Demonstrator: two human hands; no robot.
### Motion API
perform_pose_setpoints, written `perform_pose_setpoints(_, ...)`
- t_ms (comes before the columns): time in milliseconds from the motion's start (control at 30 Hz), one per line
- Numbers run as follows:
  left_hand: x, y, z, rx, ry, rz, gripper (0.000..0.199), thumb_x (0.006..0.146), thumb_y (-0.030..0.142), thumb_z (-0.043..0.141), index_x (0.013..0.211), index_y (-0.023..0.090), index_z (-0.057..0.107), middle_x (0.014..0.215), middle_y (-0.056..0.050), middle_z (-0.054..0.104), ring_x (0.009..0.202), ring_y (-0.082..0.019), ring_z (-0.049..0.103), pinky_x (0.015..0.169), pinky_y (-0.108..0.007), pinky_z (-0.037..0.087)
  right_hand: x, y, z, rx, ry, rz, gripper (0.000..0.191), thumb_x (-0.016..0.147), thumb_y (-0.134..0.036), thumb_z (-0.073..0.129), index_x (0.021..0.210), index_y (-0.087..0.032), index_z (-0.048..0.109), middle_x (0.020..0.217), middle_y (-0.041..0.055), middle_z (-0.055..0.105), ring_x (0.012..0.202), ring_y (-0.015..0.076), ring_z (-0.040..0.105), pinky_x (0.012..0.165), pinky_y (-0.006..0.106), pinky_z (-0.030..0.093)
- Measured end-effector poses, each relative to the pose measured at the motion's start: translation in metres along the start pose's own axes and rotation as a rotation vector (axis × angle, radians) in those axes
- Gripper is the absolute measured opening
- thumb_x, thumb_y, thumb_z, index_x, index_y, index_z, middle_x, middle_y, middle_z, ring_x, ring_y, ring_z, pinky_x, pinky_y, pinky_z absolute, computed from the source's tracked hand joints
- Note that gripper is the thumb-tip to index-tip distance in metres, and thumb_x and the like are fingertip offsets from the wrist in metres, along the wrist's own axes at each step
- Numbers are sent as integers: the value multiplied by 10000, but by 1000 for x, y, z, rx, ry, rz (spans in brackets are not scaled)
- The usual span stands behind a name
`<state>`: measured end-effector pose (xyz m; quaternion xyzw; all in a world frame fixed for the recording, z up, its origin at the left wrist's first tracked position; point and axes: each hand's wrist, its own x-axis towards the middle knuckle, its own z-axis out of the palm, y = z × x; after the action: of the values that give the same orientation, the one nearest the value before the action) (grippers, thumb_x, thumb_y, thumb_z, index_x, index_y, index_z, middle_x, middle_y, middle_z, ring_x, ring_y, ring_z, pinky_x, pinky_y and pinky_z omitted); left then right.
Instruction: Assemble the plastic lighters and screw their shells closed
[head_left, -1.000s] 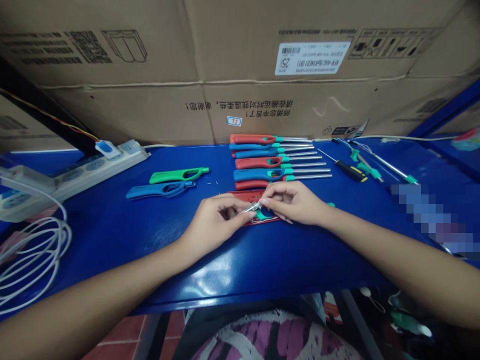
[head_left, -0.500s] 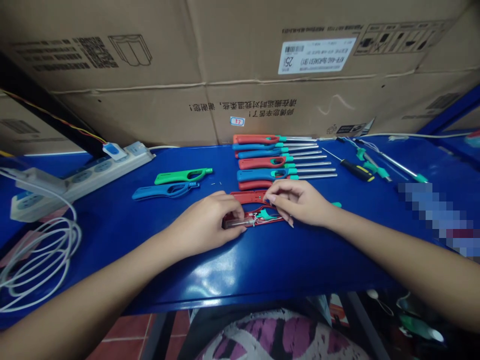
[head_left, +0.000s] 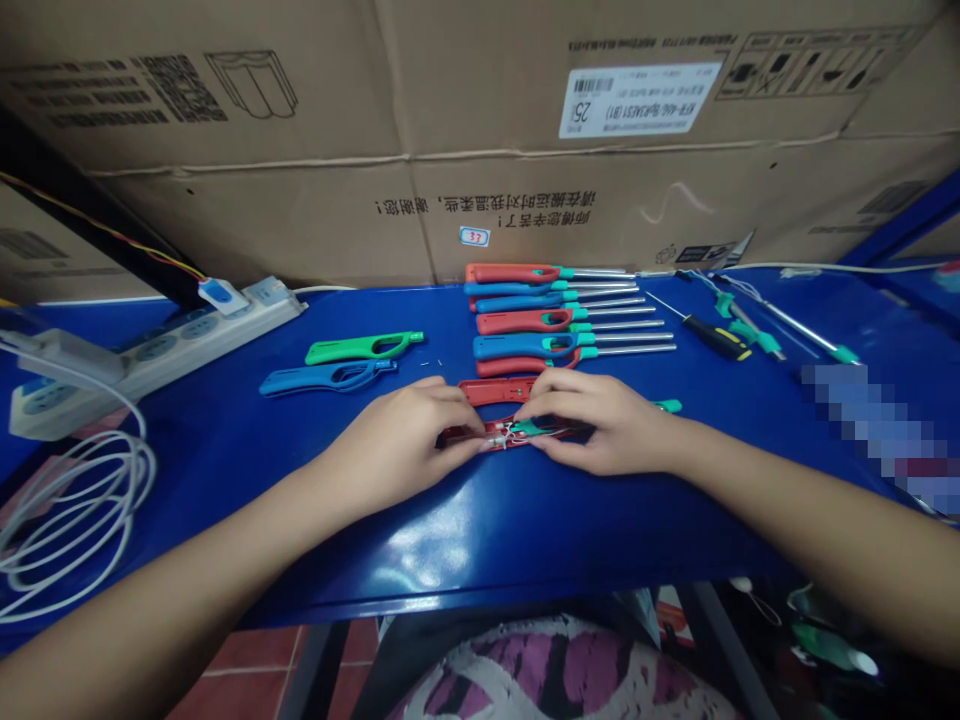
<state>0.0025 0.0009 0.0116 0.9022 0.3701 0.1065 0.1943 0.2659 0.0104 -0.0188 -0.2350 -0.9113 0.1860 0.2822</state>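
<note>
The red half shell [head_left: 495, 428] lies between the table's [head_left: 555, 540] front and back edges, with inner parts inside; the second shell [head_left: 495, 391], just behind, is not yet joined. The first one's long axis runs almost parallel to the front edge, green trigger [head_left: 529, 427] end pointing right. Left hand [head_left: 416, 430] and right hand [head_left: 611, 425] have narrow finger gaps over it; whether they grip, I cannot tell.

blue table [head_left: 330, 560], red casing [head_left: 491, 392], teal insert [head_left: 529, 427], brown carton [head_left: 480, 90], yellow-black screwdriver [head_left: 716, 339], purple-grey patterned cloth [head_left: 566, 668]
</note>
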Motion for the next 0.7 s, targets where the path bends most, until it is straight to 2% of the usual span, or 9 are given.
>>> perform_pose_setpoints(67,0,0,-1,-10,-17,-23,141,956,268,639,999,220,764,976,-37,742,931,-215,660,811,-328,492,-1,0,-1,-110,-98,-27,285,907,-232,632,1190,-217,660,1105,73,656,972,187,645,732,283,515)
perform_pose_setpoints(133,1,0,-3,-24,-38,-46,151,963,243,625,1008,211,765,986,-39,742,924,-210,675,803,-318,500,-2,1,-1,-167,-144,-28,326,902,-241,639,1228,-233,645,1140,69,650,1004,195,646,729,281,511)
perform_pose_setpoints(433,-1,0,-3,-24,-58,-41,191,981,278,603,1029,221,778,1002,-51,749,934,-222,688,834,-333,515,-1,2,-1,-235,-211,-74,362,959,-273,578,1317,-239,621,1125,72,642,984,187,618,729,288,491)
perform_pose_setpoints(567,-1,-1,-2,-33,-53,-19,209,989,293,589,1026,221,782,992,-58,755,921,-221,692,822,-331,522,-1,2,-1,-263,-227,-108,309,983,-278,531,1256,-233,667,1086,83,631,949,186,601,712,289,479)
perform_pose_setpoints(700,0,-1,-2,-29,-40,-12,187,978,286,608,1028,223,778,1001,-54,754,944,-225,688,836,-340,522,0,0,-2,-278,-236,-127,298,991,-281,520,1236,-232,683,1130,99,625,978,200,599,740,312,486)
